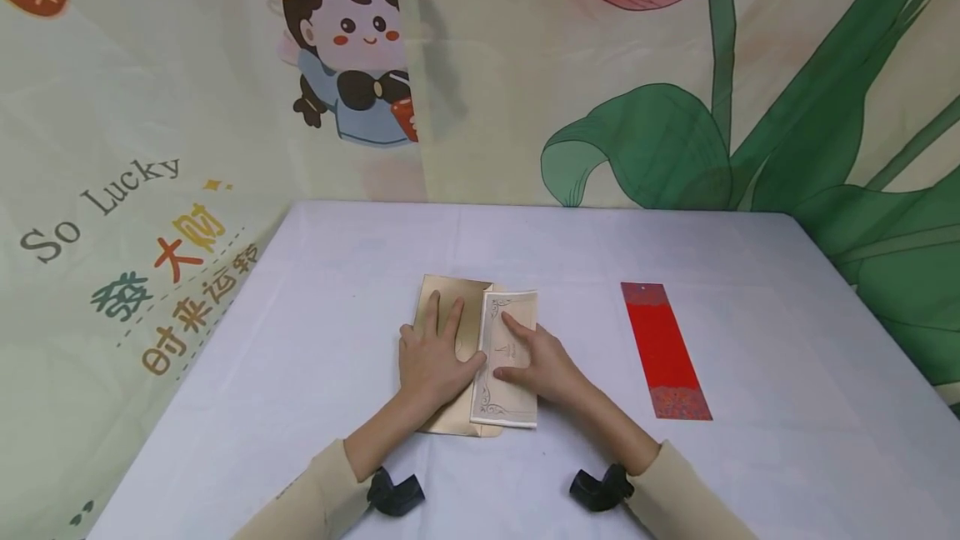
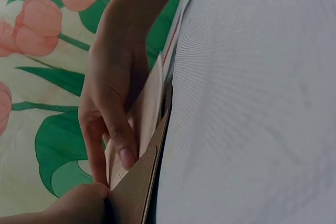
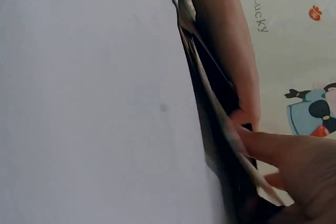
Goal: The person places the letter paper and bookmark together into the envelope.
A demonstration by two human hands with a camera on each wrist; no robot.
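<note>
A gold envelope point(image 1: 450, 419) lies on the table, with my left hand point(image 1: 435, 361) resting on it, fingers spread. Over the envelope's right side is a cream card point(image 1: 513, 402) with a grey ornamental border. My left thumb reaches the card's left edge. My right hand point(image 1: 551, 365) holds the card from the right, thumb and index finger on its printed face, the other fingers hidden at its edge. In the left wrist view the card point(image 2: 149, 98) slants up from the table beside the brown-looking envelope point(image 2: 139, 187). The right wrist view shows the right thumb point(image 3: 262, 145) against the card.
A long red strip point(image 1: 666, 348) with patterned ends lies to the right on the white-covered table point(image 1: 810, 440). Behind the table hangs a printed cloth point(image 1: 480, 107) with flowers and a cartoon figure. Black wrist straps point(image 1: 396, 493) sit at both cuffs.
</note>
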